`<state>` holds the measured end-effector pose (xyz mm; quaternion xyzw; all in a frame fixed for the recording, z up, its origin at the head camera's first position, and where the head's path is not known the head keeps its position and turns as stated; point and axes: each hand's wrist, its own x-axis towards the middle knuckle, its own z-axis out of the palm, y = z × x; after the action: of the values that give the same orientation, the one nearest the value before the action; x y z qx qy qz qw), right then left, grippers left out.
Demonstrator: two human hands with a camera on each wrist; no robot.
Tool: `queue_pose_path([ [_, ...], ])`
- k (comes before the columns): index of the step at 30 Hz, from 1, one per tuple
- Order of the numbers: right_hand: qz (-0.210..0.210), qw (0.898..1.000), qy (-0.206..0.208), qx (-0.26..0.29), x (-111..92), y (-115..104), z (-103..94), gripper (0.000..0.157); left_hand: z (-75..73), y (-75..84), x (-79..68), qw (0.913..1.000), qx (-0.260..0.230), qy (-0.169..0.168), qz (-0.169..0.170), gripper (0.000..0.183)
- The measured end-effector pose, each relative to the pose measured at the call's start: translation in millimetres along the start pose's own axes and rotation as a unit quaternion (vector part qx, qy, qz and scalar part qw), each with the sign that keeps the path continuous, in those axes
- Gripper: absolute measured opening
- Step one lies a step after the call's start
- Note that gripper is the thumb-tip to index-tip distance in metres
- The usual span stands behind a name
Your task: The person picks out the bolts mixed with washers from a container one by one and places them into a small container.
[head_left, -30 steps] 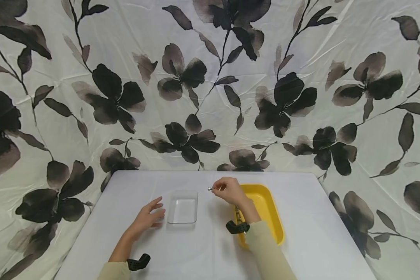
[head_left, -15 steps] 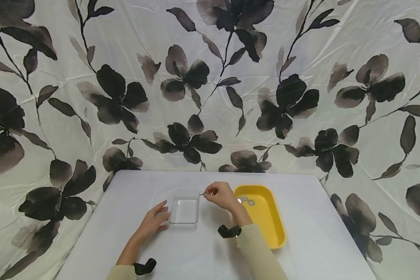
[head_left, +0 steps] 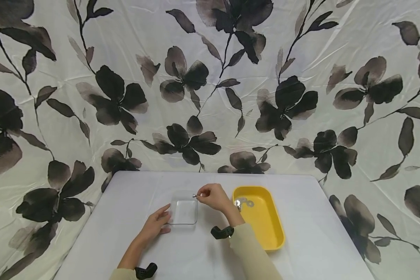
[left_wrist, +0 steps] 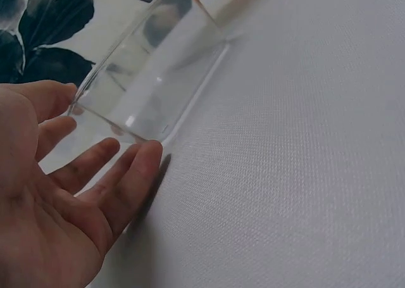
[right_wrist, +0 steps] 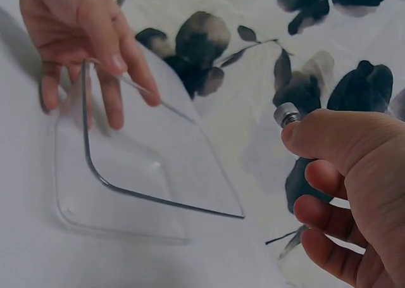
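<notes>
My right hand (head_left: 214, 197) pinches a small silver bolt (right_wrist: 288, 114) between thumb and index finger, its round head sticking out. In the head view the bolt (head_left: 195, 195) is at the far right corner of a clear square container (head_left: 183, 223). Its height over the rim is hard to judge there. Loosely spread, the fingers of my left hand (left_wrist: 82, 174) touch the near left side of the clear container (left_wrist: 158, 79). Nothing shows inside the container.
Right of the container stands a yellow tray (head_left: 275, 217). Several flat grey washers (head_left: 246, 202) and a shiny metal piece (head_left: 238, 204) lie at its far left end. A white cloth (head_left: 311, 233) covers the table, and a floral curtain hangs behind.
My right hand has moved left with the bolt, from beside the tray to the container, uncovering the washers. The left hand has moved right and now touches the container.
</notes>
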<state>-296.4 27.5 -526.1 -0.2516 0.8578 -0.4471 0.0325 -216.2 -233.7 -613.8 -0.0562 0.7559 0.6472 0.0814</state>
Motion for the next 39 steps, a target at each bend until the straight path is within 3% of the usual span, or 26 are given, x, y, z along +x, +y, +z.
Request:
queue_pose_path([
  [11,0.011,1.000,-0.015,0.014,7.0,-1.9,10.0,0.003,1.9,5.2,0.9,0.9996,-0.022,-0.010,0.013,0.056],
  [29,0.015,1.000,-0.027,0.008,10.2,-3.3,23.9,0.004,9.6,2.5,-2.5,0.9999,-0.008,0.003,0.009,0.054],
  [39,0.039,0.998,-0.043,0.002,8.1,-3.5,28.5,0.018,10.9,2.1,-2.8,0.9999,-0.007,0.006,0.009,0.055],
])
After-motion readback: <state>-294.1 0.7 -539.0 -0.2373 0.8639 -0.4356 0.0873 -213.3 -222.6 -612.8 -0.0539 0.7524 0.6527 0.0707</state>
